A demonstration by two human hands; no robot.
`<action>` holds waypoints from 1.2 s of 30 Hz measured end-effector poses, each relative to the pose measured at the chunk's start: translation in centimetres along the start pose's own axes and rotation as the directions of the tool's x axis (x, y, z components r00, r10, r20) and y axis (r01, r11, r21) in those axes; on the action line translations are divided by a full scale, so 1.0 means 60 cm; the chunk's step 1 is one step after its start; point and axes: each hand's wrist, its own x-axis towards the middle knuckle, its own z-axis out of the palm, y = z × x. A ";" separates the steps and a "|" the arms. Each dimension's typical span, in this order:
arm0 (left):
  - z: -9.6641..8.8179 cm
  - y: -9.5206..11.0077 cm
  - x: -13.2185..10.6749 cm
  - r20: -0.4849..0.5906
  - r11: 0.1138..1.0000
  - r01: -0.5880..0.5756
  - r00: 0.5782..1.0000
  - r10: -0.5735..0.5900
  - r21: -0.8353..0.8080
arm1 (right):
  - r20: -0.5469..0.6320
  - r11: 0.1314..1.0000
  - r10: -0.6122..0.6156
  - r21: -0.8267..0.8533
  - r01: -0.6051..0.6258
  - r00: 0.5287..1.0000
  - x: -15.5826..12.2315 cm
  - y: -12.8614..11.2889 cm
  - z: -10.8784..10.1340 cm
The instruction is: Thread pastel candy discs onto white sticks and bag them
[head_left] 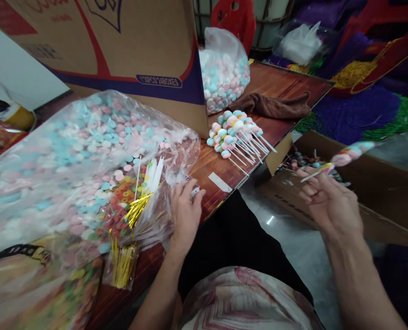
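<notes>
My right hand (327,201) is out to the right, over the open cardboard box (378,183), with its fingers pinched on the stick of a wrapped candy skewer (348,156) that is blurred by motion. My left hand (185,211) rests at the table's front edge, fingers curled against the mouth of a large clear bag of pastel candies (83,160); a small light piece shows at its fingertips, too small to name. White sticks (154,174) and gold twist ties (137,208) lie just left of that hand.
A pile of finished candy skewers (236,133) lies on the wooden table (275,82), with a second candy bag (224,73) and a brown cloth (275,105) behind it. A big printed carton (121,46) stands at the back. A packet of gold ties (123,266) sits near the front edge.
</notes>
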 end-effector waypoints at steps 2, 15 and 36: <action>-0.008 -0.035 0.007 -0.016 0.994 0.064 0.998 -0.063 0.088 | 0.014 0.997 -0.022 -0.075 0.023 1.000 0.021 0.001 -0.004; -0.006 -0.061 0.020 0.023 0.998 0.022 0.999 -0.023 0.054 | 0.554 0.865 -0.114 -0.353 0.356 0.825 -0.133 0.049 0.206; 0.005 -0.075 0.025 -0.035 0.989 0.027 0.999 -0.022 0.144 | 0.652 0.076 -0.137 -0.744 0.664 0.746 -0.122 0.076 0.321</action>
